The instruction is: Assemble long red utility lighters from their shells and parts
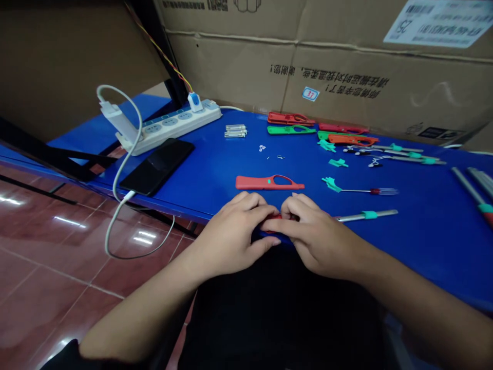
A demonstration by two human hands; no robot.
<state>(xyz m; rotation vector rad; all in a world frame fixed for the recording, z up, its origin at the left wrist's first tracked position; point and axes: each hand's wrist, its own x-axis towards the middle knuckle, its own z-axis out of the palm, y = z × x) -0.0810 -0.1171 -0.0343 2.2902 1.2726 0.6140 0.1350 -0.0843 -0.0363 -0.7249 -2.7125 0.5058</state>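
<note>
Both my hands meet at the front edge of the blue table (215,169). My left hand (244,231) and my right hand (308,231) are closed around a red part (274,224), mostly hidden by the fingers. Just beyond them lies a red plastic shell (252,183) with an oval opening and a small green piece on it. To the right of my right hand rests a metal tube (379,214) with a green collar. Behind it, a screwdriver (385,191) with a clear and red handle touches a green trigger-like piece (332,184).
A black phone (157,167) and a power strip (173,126) with a white cable are at the left. Red, green and orange shells (290,130) line the back by a cardboard box (246,72). Metal tubes (470,185) lie far right; tiny white parts (262,148) lie mid-table.
</note>
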